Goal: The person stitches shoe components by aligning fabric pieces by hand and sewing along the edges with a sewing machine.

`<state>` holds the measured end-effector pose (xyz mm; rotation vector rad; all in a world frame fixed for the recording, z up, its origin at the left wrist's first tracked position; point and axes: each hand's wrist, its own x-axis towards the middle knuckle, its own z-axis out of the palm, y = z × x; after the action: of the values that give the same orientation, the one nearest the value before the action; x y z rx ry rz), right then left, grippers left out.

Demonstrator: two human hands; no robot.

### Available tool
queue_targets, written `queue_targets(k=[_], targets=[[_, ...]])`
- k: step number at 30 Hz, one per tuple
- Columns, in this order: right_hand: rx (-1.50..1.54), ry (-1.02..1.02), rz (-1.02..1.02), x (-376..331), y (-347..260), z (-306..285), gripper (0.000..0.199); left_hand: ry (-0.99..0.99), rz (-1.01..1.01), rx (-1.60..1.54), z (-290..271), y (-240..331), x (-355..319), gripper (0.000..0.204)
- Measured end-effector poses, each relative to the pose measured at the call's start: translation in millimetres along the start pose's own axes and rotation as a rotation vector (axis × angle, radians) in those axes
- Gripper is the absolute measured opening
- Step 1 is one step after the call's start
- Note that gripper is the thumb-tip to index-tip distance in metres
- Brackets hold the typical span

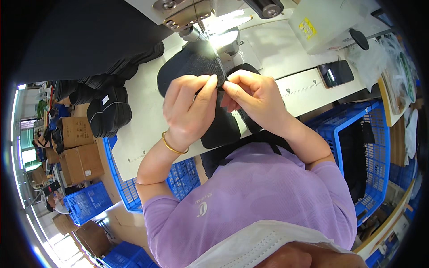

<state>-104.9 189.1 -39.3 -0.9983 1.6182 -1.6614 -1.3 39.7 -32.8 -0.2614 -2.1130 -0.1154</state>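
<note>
Under the lit head of a sewing machine (pixel 185 13), a rounded black knit fabric piece (pixel 187 64) lies on the white table. My left hand (pixel 190 105) is closed, its thumb and forefinger pinching the edge of this piece. Close beside it, my right hand (pixel 259 96) pinches the same edge, with its other fingers curled. The two sets of fingertips almost meet. Below the hands, more black fabric (pixel 220 129) hangs over the table's front edge toward my lap; whether it joins the pinched piece, I cannot tell.
Stacks of black pieces (pixel 134 62) and a tied bundle (pixel 109 114) sit at the left. A phone (pixel 335 73) lies on the right of the table (pixel 295 91), near a clear plastic bag (pixel 364 58). Blue crates (pixel 333 129) stand below; cardboard boxes (pixel 80 163) are stacked further left.
</note>
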Motion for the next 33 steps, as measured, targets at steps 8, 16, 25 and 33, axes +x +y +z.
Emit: queue_targets(k=[8, 16, 25, 33], targets=[[0.043, 0.052, -0.162, 1, 5, 4, 0.022, -0.020, 0.147, 0.085, 2, 2, -12, 0.036], [-0.262, 0.135, -0.234, 3, 5, 5, 0.022, -0.066, 0.201, 0.111, 1, 2, -13, 0.034], [0.027, 0.186, -0.120, 12, -2, 6, 0.019, 0.027, 0.215, 0.222, 12, -13, -18, 0.028], [0.111, 0.139, -0.148, 35, 3, 6, 0.023, 0.070, 0.171, 0.171, 15, -30, -4, 0.035]])
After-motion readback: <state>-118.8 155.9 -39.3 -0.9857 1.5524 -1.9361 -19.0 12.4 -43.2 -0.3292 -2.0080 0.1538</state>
